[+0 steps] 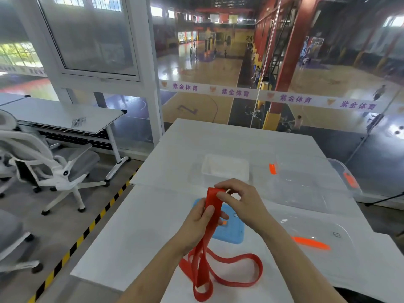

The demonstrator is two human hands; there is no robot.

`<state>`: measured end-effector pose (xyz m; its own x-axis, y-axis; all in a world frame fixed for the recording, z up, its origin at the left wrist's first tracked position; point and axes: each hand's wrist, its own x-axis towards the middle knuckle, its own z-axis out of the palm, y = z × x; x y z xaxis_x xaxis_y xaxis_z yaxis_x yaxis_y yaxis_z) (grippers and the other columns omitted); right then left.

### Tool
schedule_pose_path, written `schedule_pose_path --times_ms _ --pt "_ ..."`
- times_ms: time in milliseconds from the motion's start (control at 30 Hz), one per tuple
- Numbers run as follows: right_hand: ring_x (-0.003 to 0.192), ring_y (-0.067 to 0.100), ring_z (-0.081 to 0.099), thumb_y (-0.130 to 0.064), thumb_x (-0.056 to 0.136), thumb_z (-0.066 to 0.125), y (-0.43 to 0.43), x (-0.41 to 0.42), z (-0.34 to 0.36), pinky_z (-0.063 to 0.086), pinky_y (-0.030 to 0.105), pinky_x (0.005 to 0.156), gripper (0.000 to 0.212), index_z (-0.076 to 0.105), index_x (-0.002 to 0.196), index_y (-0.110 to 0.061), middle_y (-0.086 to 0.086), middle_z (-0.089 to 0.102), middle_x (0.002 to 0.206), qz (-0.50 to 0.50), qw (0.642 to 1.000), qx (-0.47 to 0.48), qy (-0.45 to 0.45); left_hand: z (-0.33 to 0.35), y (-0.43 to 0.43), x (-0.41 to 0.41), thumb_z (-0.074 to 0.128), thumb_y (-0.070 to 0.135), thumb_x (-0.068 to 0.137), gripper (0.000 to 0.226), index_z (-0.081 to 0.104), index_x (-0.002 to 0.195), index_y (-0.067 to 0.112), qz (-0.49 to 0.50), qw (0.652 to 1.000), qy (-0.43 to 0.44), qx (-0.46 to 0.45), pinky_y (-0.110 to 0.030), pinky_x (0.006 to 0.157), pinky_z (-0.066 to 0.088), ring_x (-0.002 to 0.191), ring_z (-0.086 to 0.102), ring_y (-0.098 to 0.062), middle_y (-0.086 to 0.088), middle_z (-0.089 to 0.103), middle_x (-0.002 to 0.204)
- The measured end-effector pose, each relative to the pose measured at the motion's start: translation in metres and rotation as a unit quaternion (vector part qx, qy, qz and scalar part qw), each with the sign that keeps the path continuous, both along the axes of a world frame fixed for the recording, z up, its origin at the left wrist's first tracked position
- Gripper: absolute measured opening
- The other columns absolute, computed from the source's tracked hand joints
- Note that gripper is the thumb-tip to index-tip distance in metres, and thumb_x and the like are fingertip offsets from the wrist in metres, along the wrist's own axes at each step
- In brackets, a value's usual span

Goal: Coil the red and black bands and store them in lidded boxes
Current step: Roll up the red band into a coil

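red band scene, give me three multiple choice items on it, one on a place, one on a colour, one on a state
1. Where is the blue lid?
A. on the white table, under the hands
B. on the grey chair
C. on the small clear box

2. What colour are the latches on the large clear box?
A. green
B. orange
C. black

3. What state is the red band in?
A. fully coiled inside a box
B. top end folded between both hands, the rest trailing loose on the table
C. lying untouched

Answers: 1 A, the lid lies flat on the table below the left hand and right hand. 2 B, the latches show orange. 3 B, loops still sprawl on the table.
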<state>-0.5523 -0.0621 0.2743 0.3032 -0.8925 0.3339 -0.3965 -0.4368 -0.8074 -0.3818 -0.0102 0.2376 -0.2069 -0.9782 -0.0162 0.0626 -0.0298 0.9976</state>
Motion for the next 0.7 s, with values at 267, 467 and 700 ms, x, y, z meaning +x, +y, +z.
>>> schedule_pose_path --times_ms 267,467,700 --pt "0.097 0.011 0.071 -0.014 0.093 0.077 0.003 0.007 -0.026 0.056 0.022 0.087 0.019 0.071 0.104 -0.028 -0.016 0.074 0.101 -0.099 0.984 0.045 -0.144 0.008 -0.004 -0.003 0.037 0.022 0.111 0.029 0.057 0.127 0.010 0.024 0.999 -0.006 -0.042 -0.025 0.081 0.056 0.091 0.070 -0.018 -0.016 0.068 0.098" --pt "0.110 0.013 0.074 -0.041 0.106 0.053 0.020 0.019 -0.068 0.056 0.033 0.100 0.020 0.065 0.118 -0.030 -0.006 0.079 0.110 -0.043 0.951 0.243 -0.186 0.019 -0.022 0.000 0.039 0.024 0.109 0.029 0.055 0.130 0.012 0.099 0.987 0.128 -0.017 -0.046 0.092 0.053 0.088 0.064 -0.028 -0.015 0.066 0.096" --pt "0.093 0.025 0.076 -0.040 0.107 0.055 0.015 0.035 -0.052 0.059 0.050 0.098 0.041 0.069 0.112 -0.003 0.010 0.079 0.091 0.056 0.950 0.254 -0.171 0.064 -0.044 0.009 0.034 0.022 0.109 0.027 0.052 0.126 0.011 0.092 0.967 0.232 -0.048 -0.037 0.080 0.049 0.072 0.052 -0.018 -0.006 0.057 0.083"
